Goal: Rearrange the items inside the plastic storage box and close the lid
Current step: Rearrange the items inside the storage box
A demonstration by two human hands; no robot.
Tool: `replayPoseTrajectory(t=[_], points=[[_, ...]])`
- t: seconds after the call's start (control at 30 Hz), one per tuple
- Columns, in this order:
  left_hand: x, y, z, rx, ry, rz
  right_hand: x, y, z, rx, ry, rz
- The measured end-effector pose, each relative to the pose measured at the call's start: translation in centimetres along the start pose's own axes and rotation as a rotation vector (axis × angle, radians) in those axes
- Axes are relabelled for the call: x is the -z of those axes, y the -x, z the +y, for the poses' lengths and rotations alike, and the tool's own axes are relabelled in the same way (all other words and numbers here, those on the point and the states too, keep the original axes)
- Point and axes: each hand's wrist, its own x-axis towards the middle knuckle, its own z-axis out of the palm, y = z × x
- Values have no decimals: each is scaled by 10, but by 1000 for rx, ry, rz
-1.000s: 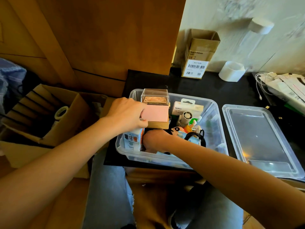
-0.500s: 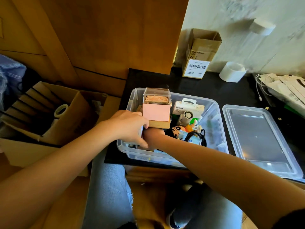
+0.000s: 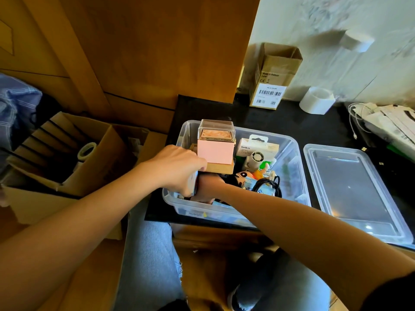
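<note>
"belkin" on white pkg (image 3: 258, 147) in box; "CE" + barcode label on cardboard carton (image 3: 272, 79).

There is only one view, from a camera on the person's head. It looks forward and steeply down, close over the plastic storage box (image 3: 289, 153) at the front edge of the black tabletop (image 3: 280, 122), wide enough to reach the wall.

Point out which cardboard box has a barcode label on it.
The small upright cardboard box against the wall behind the storage box: a white barcode label is on its front. The big cardboard box on the left shows none.
</note>
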Motion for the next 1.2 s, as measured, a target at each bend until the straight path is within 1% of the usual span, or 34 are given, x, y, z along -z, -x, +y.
replayPoseTrajectory(t=[0.1,0.23,0.3,0.37,0.57,0.73,0.8,0.87,0.93,1.03,1.1,1.13,1.2], points=[[6,3,-3,-5,16,20,4,0,2,6,-107,-78],[14,4,-8,-18,93,11,6,6,5,-51,-501,-144],[18,3,-10,-20,118,0,6,9,7,-51,-636,-171],[25,3,-14,-16,152,-9,7,13,7,-61,-712,-193],[39,6,-26,-7,252,-11,27,28,30,-148,-781,-318],[41,0,-19,-12,237,-68,38,50,37,-130,-714,-312],[39,-2,-15,-6,203,-99,45,59,39,-92,-680,-283],[33,-4,-10,-7,174,-112,55,68,44,-41,-585,-213],[25,-5,-5,-3,196,-143,63,77,52,-19,-507,-147],[10,-5,5,13,176,-197,70,93,66,-8,-528,-110],[7,-5,11,-5,118,-174,73,103,76,-14,-548,-82],[8,-6,15,-34,98,-137,74,108,83,-16,-558,-60],[14,-12,25,-107,150,-43,75,118,96,-39,-582,-10]])
